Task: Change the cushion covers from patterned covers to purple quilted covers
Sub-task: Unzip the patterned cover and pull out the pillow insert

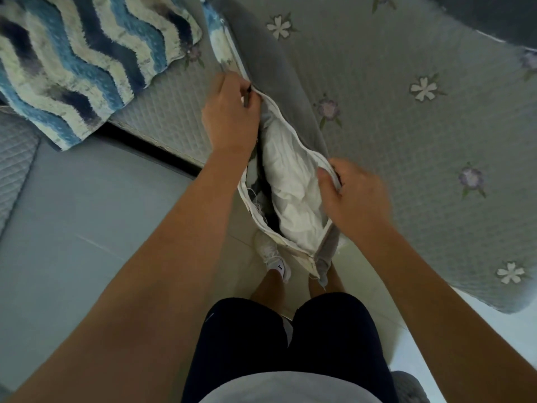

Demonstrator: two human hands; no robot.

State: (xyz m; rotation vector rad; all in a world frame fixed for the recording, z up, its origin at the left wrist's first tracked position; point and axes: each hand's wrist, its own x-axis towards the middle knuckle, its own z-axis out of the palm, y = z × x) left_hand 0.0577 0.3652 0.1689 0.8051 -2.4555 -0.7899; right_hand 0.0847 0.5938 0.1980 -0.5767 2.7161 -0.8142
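Partly hidden behind both arms, the grey zippered cushion cover (267, 71) gapes above the floor, baring its crumpled white inner pillow (293, 181); left hand (229, 114) pinches the zip end; right hand (354, 196) grips the opening's edge.

This looks like a home, most likely a living room or bedroom. From twelve to three o'clock spreads a quilted grey cover (406, 135) stitched with small flowers, laid over soft furniture. At ten o'clock lies a shaggy cushion (72, 62) in blue and cream zigzags. Pale glossy floor tiles (87, 228) fill the side toward eight o'clock, as in a house.
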